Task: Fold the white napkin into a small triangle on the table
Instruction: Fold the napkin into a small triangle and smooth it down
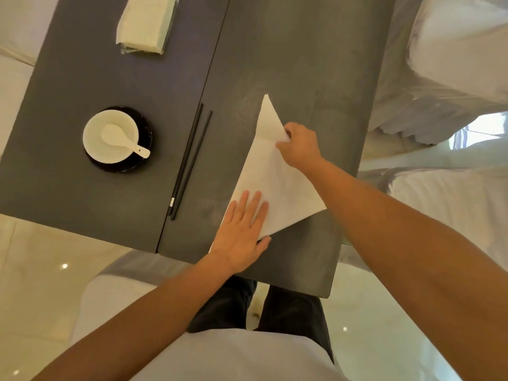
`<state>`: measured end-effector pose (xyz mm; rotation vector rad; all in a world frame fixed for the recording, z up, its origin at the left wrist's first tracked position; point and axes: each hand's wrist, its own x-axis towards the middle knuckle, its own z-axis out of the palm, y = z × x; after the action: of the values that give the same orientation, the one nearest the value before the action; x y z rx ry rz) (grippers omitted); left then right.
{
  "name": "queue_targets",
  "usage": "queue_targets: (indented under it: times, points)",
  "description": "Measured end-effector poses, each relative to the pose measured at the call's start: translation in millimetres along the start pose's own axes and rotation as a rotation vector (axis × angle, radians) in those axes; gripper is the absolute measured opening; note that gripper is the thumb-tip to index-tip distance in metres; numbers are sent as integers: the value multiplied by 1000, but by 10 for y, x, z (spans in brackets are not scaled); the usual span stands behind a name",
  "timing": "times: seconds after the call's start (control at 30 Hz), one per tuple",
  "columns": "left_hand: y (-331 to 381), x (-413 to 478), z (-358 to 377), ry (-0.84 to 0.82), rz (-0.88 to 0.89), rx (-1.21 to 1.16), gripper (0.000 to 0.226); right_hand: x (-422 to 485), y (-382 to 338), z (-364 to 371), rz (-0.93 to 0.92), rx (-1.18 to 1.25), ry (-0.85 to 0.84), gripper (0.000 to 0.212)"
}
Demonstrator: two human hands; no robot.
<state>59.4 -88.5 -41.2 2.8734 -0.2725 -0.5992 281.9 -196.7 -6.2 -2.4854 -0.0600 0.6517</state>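
The white napkin (272, 177) lies on the dark grey table (288, 64) as a large triangle, its sharpest tip pointing away from me. My left hand (242, 235) rests flat on the napkin's near left corner, fingers spread and straight. My right hand (299, 145) pinches the napkin's right edge between thumb and fingers, about midway up that side. The near left corner is hidden under my left palm.
A pair of black chopsticks (189, 160) lies just left of the napkin. Further left stands a white bowl with a spoon (111, 140) on a black saucer. A stack of white napkins (145, 22) sits at the far left. White-covered chairs (453, 64) flank the table's right side.
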Motion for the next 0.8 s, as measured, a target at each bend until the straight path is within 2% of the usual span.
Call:
queue_targets:
  times: [0.13,0.23,0.37,0.5,0.53,0.6,0.67,0.73,0.8]
  points:
    - [102,197,-51,6,-5,15,78,55,-6,-173,-113,49,75,12]
    - [159,381,-137,26,-24,-7,76,7,-83,-284,-261,90,146,5]
    - [133,565,-267,3,-64,-22,73,-204,-148,-355,-419,69,178,10]
    - [54,657,-421,1,-67,-81,69,-597,-112,-239,-485,94,151,17]
    - [39,644,-479,19,-63,-184,65,-710,-86,-188,-495,95,138,19]
    - [-7,565,-589,147,-104,-541,42,-914,-7,-73,-518,60,118,23]
    - [-98,437,-654,284,-361,-979,24,-1077,93,38,-532,-9,133,25]
    - [-223,281,-713,256,-621,-1549,21,-1205,181,134,-514,-76,164,23]
    - [-322,160,-747,102,-810,-2067,35,-1310,257,220,-489,-136,184,22]
